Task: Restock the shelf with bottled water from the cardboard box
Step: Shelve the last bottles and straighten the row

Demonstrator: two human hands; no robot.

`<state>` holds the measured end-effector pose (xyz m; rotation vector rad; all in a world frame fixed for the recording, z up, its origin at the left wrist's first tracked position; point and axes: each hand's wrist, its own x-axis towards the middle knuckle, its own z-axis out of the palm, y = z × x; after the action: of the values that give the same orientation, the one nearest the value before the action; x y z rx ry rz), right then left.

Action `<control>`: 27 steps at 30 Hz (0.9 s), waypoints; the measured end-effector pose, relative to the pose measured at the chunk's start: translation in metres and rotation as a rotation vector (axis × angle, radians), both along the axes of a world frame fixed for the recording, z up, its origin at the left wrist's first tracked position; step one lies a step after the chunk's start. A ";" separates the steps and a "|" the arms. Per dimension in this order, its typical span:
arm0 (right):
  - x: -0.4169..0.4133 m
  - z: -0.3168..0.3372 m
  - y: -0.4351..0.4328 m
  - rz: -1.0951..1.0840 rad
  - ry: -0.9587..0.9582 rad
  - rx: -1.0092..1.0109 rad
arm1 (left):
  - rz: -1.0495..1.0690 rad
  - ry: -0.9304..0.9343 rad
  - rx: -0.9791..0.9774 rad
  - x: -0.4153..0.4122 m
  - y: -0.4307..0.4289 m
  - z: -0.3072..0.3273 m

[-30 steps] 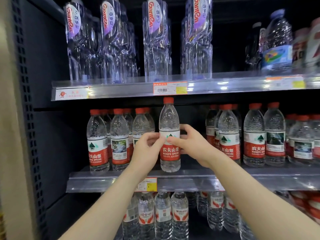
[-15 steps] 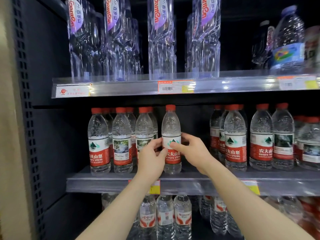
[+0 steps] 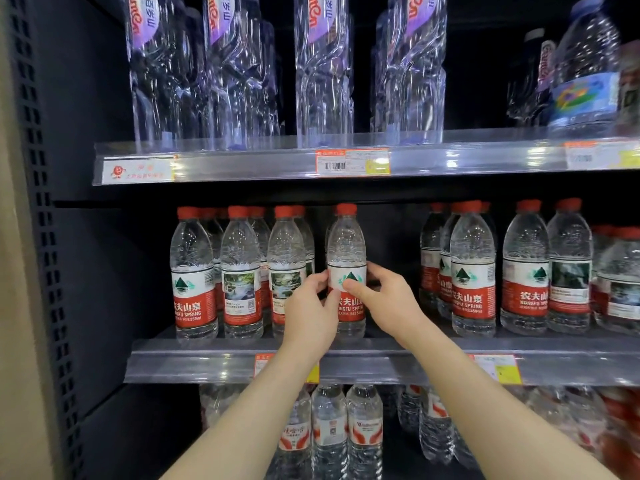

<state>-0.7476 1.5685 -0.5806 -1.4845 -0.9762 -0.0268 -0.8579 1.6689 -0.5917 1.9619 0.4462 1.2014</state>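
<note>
1. Middle shelf (image 3: 207, 367), frame centre: red-capped rows (image 3: 242, 271) fill left and right with a gap between, so restocking looks partly done; no box in view.
2. One bottle (image 3: 346, 244) stands upright in that gap.
3. Left hand (image 3: 308, 313) and right hand (image 3: 391, 306) pinch its label (image 3: 348, 277) from either side.
</note>
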 end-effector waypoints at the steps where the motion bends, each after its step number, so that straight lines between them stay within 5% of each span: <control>1: 0.001 0.000 0.000 0.007 0.003 -0.003 | 0.002 0.004 0.001 0.001 0.000 0.000; 15: 0.006 0.003 -0.002 -0.004 0.006 -0.067 | 0.116 0.168 0.122 -0.007 -0.014 0.000; 19: 0.008 -0.006 -0.004 0.005 0.025 -0.170 | 0.283 0.069 0.187 -0.032 -0.013 -0.009; 27: 0.004 -0.005 -0.003 -0.169 -0.026 -0.254 | 0.393 0.110 0.029 -0.053 0.013 -0.018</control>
<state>-0.7441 1.5650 -0.5856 -1.8018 -0.8966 -0.0450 -0.9109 1.6814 -0.6098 2.0304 0.9086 1.3460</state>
